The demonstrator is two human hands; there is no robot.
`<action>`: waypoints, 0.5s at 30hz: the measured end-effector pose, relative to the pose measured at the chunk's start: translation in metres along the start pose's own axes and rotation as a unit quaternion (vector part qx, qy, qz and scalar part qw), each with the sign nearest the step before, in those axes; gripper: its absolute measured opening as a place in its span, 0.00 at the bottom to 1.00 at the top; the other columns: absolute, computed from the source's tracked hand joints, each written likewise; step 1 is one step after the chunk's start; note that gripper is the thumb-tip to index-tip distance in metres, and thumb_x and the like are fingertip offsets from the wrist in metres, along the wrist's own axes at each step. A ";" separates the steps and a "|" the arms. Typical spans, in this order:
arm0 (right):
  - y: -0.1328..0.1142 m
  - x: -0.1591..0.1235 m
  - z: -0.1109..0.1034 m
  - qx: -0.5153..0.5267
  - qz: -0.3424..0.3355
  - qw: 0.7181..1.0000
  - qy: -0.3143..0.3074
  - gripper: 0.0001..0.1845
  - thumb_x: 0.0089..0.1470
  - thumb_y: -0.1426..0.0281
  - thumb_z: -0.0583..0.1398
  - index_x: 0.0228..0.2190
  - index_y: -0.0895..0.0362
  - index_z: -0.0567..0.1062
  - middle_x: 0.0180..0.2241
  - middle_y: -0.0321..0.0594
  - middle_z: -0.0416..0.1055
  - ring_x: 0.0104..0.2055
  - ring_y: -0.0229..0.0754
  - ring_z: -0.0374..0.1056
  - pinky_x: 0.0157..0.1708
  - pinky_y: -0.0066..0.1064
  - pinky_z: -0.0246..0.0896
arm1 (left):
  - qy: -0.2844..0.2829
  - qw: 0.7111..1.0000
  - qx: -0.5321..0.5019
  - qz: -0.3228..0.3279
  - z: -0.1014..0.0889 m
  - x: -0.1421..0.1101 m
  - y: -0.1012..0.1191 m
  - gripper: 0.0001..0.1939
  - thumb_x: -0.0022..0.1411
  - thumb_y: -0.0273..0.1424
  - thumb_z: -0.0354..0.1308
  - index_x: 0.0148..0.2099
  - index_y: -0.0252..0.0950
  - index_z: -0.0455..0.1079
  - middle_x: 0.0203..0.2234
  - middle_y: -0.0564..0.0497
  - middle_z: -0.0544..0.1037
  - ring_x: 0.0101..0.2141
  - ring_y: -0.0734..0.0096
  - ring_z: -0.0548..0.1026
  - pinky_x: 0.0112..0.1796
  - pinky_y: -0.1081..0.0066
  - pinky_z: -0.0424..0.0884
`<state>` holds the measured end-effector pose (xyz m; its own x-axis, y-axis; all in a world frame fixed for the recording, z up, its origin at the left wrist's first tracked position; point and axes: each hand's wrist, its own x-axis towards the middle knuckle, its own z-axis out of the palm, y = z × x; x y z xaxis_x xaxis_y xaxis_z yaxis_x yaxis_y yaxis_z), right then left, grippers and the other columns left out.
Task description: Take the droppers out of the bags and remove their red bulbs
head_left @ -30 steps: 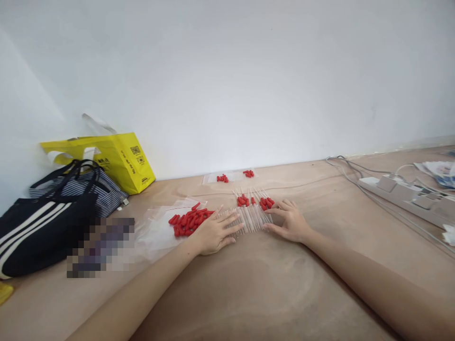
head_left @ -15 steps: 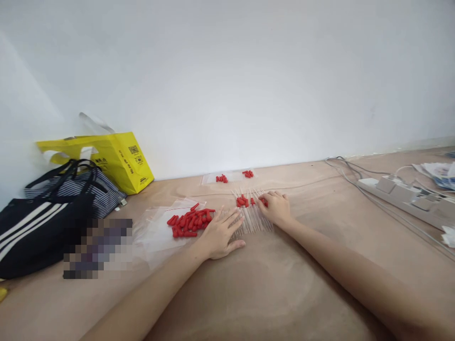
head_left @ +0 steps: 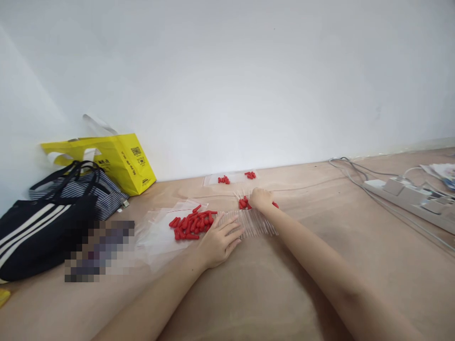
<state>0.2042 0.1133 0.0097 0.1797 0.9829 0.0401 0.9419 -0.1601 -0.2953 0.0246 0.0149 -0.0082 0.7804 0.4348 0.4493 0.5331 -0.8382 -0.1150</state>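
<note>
A row of thin clear dropper tubes (head_left: 254,222) lies side by side on the table. My left hand (head_left: 221,237) rests flat over the left end of this row, its fingers stretched out and holding nothing. To its left is a heap of red rubber dropper bulbs (head_left: 192,225) on clear plastic bags (head_left: 159,232). At the far ends of the tubes sit several more red bulbs (head_left: 243,203). My right hand (head_left: 261,198) is bent down over these bulbs, with its back towards me. Its fingertips and anything in them are hidden.
Near the wall lies a clear bag (head_left: 234,178) of tubes with red bulbs. On the left stand a yellow bag (head_left: 131,161), a striped bag (head_left: 110,194) and a black bag (head_left: 42,237). A power strip (head_left: 408,196) with cables (head_left: 387,207) is at the right.
My right hand has moved slightly left and turned over the bulbs, so its fingers no longer show. My left hand stays on the tubes, its thumb drawn closer to the fingers.
</note>
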 end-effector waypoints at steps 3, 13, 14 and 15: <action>0.005 0.003 -0.002 0.063 -0.017 0.997 0.045 0.10 0.43 0.73 0.57 0.31 0.62 0.71 0.33 0.55 0.71 0.38 0.51 0.68 0.37 0.40 0.55 | 0.019 1.000 -0.005 -0.003 0.000 -0.002 0.004 0.12 0.61 0.28 0.45 0.43 0.38 0.68 0.41 0.49 0.74 0.51 0.65 0.64 0.53 0.55 0.53; 0.062 -0.054 -0.009 0.332 -0.200 0.919 0.072 0.11 0.52 0.68 0.49 0.33 0.60 0.68 0.25 0.39 0.71 0.24 0.34 0.66 0.24 0.26 0.61 | 0.064 0.997 0.003 -0.037 -0.001 0.003 0.008 0.10 0.59 0.29 0.48 0.39 0.39 0.70 0.38 0.50 0.75 0.46 0.66 0.67 0.52 0.55 0.55; 0.065 -0.066 -0.006 0.414 -0.219 0.882 0.050 0.09 0.50 0.67 0.52 0.31 0.60 0.67 0.25 0.39 0.71 0.24 0.34 0.66 0.24 0.26 0.61 | 0.073 0.996 0.005 -0.050 -0.001 0.004 0.009 0.10 0.59 0.30 0.49 0.41 0.39 0.69 0.39 0.50 0.74 0.46 0.66 0.67 0.52 0.55 0.54; 0.067 -0.078 -0.002 0.481 -0.233 0.845 0.026 0.09 0.48 0.65 0.55 0.30 0.59 0.67 0.25 0.39 0.72 0.24 0.35 0.66 0.24 0.27 0.62 | 0.081 0.995 0.006 -0.060 -0.001 0.005 0.010 0.11 0.59 0.32 0.49 0.43 0.38 0.68 0.40 0.49 0.74 0.46 0.65 0.67 0.52 0.55 0.54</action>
<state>0.2535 0.0259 -0.0114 -0.1123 0.9095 0.4004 0.2520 0.4158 -0.8738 0.0340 0.0081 -0.0064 0.6492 0.4711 0.5972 0.6235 -0.7792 -0.0632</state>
